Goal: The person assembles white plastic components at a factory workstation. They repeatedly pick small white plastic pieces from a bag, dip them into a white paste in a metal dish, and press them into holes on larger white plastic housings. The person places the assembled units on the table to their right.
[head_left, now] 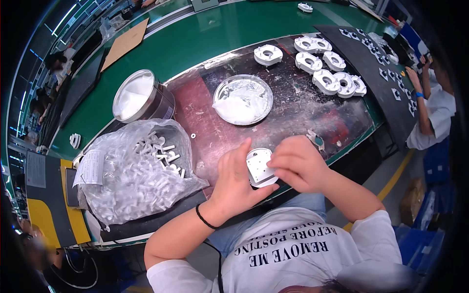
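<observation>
Close to the table's near edge, my left hand holds a white plastic housing by its rim, thumb below and fingers along the far side. The housing has a flat plate face with small dark holes. My right hand is closed at its right side, thumb and forefinger pinched over the edge; whatever lies between those fingertips is too small to make out. Beyond my hands is a round metal lid with white grease on it. To the left lies a clear plastic bag full of white plastic pegs.
A metal tin of white paste stands behind the bag. Several white round housings sit at the far right. A dark board with small parts lies beyond them, near another person. A small white ring rests beside the bag.
</observation>
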`<state>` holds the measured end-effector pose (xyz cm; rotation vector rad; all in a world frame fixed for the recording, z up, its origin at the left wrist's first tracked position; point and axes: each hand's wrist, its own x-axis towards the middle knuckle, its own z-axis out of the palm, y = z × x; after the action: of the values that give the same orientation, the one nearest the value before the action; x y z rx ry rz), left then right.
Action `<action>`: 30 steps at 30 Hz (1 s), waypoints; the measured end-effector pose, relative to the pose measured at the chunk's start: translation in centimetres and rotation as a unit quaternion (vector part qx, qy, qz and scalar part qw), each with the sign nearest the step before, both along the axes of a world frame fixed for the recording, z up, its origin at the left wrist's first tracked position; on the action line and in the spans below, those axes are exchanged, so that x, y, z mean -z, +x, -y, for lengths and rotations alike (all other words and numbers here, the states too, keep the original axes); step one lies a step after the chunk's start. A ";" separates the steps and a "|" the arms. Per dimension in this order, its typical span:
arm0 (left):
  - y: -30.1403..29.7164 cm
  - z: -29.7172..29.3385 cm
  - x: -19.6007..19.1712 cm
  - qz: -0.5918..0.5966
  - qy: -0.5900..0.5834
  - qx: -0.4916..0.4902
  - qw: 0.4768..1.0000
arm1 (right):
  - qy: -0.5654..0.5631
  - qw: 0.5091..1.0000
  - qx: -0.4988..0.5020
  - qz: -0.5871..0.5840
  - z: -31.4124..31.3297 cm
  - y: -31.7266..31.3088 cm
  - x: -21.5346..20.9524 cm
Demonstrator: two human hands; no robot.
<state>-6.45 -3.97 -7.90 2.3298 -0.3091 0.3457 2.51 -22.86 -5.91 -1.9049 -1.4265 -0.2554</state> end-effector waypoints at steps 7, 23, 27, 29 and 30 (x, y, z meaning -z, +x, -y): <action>0.2 -0.1 0.0 0.031 0.029 0.007 0.999 | -0.136 0.986 -0.017 0.099 0.4 -2.1 0.3; 1.2 -11.7 -5.0 -0.035 0.224 -0.201 0.953 | 0.017 0.996 0.081 0.019 2.5 -0.3 -1.0; 1.8 -13.0 -3.3 -0.097 0.226 -0.214 0.945 | 0.038 0.998 0.049 0.002 1.9 -0.1 -0.7; 1.9 -13.1 -3.2 -0.108 0.216 -0.223 0.944 | 0.049 0.998 0.036 0.000 1.9 -0.2 -0.6; 1.9 -13.2 -3.2 -0.113 0.212 -0.226 0.944 | 0.055 0.998 0.030 0.000 1.9 -0.2 -0.5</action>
<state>-4.58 9.26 -4.66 2.8272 0.3042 0.2404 2.31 -24.76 -5.40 -1.8603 -1.3284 -0.3555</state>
